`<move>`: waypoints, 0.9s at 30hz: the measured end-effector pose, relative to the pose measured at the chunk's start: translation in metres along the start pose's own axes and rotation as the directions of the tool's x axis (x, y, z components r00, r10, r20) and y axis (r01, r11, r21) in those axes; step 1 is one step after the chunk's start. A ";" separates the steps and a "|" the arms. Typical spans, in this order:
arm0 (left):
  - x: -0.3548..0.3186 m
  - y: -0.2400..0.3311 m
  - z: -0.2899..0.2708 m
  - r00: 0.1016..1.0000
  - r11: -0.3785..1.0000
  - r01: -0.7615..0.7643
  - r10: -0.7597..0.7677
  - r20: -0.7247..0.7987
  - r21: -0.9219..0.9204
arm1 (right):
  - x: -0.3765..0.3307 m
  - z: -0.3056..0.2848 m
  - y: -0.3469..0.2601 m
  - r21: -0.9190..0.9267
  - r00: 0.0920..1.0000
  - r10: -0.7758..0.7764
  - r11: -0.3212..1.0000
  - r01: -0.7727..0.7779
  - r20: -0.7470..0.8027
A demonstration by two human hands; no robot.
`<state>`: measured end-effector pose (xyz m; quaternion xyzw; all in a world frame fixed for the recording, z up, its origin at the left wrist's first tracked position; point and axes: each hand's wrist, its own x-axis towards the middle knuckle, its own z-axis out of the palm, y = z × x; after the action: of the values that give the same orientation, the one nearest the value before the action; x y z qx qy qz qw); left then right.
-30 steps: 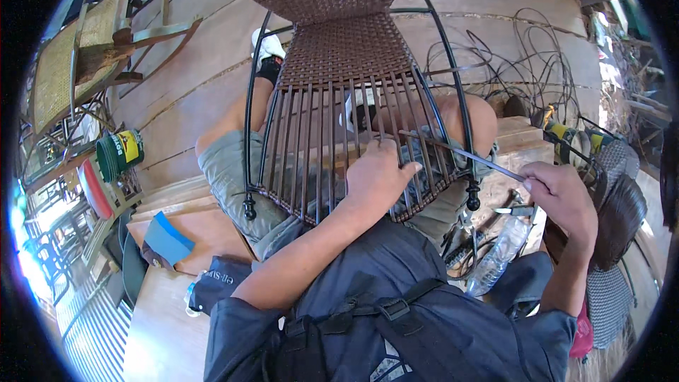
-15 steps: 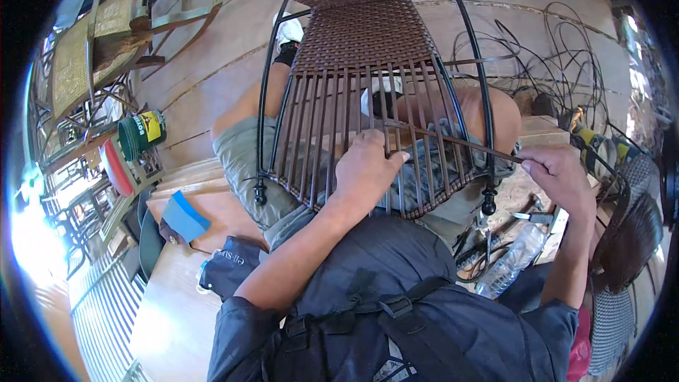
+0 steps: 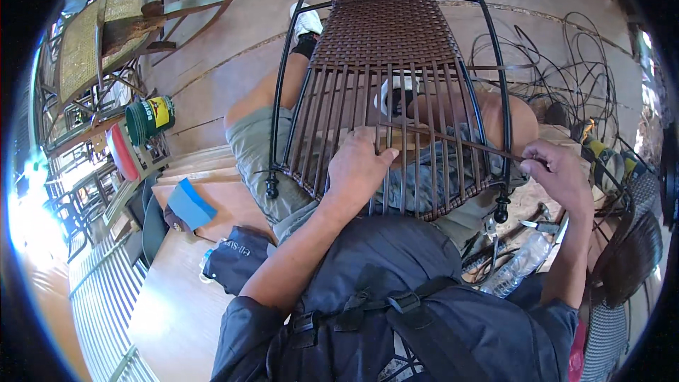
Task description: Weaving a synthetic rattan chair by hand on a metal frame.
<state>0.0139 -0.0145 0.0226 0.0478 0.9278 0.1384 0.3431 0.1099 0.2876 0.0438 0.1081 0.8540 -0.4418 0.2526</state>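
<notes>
A chair frame of black metal (image 3: pixel 506 124) lies across my lap with a brown woven panel (image 3: pixel 385 35). From the panel, several bare lengthwise strips (image 3: pixel 304 127) run down to the wrapped near rail. My left hand (image 3: pixel 359 170) rests on these strips near the middle, fingers curled among them and thumb out to the right; its fingertips are hidden. A loose brown weaving strip (image 3: pixel 470 143) crosses the lengthwise strips to the right, past the frame's side tube. Beyond that tube, my right hand (image 3: pixel 561 173) pinches the strip's outer part between thumb and fingers.
Loose dark strips (image 3: pixel 580 64) lie coiled on the floor at the right. A clear plastic bottle (image 3: pixel 520 265) and a knife (image 3: pixel 541 226) lie below my right hand. To the left are a blue block (image 3: pixel 191 204), a green bucket (image 3: pixel 150 119) and a wooden chair (image 3: pixel 106 35).
The chair and surroundings have shifted right in view. My right hand still holds the strip, which shows slightly less slope; my left hand stays among the lengthwise strips.
</notes>
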 end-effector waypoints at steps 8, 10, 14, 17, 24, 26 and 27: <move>0.000 -0.005 -0.001 1.000 1.000 0.004 -0.003 -0.012 0.018 | 0.014 0.006 -0.002 0.033 0.998 -0.057 0.998 0.057 -0.002; 0.000 -0.010 -0.004 0.999 0.999 -0.038 0.038 0.004 0.036 | 0.017 0.010 0.000 0.088 0.996 -0.087 0.992 0.087 -0.008; -0.003 -0.027 -0.011 0.966 0.980 -0.043 0.091 -0.242 0.196 | 0.010 0.009 0.016 0.139 1.000 0.001 0.990 -0.001 0.000; 0.006 -0.034 -0.016 0.992 0.986 -0.003 0.024 -0.127 0.167 | 0.015 0.015 0.018 0.094 0.999 -0.039 0.995 0.039 -0.005; 0.010 -0.069 -0.025 0.935 0.985 -0.059 0.111 -0.337 0.159 | 0.014 0.014 0.002 0.013 1.000 0.008 1.000 -0.008 -0.004; 0.020 -0.068 -0.036 0.986 0.991 0.038 -0.016 -0.167 0.127 | 0.012 0.006 0.021 0.063 0.997 0.070 0.995 -0.072 0.032; 0.020 -0.068 -0.037 0.986 0.990 0.044 -0.021 -0.168 0.132 | 0.018 0.016 0.015 0.069 0.997 0.066 0.995 -0.069 0.036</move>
<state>-0.0254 -0.0845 0.0173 0.0441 0.9611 0.0732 0.2625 0.1058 0.2822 0.0161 0.1382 0.8296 -0.4642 0.2778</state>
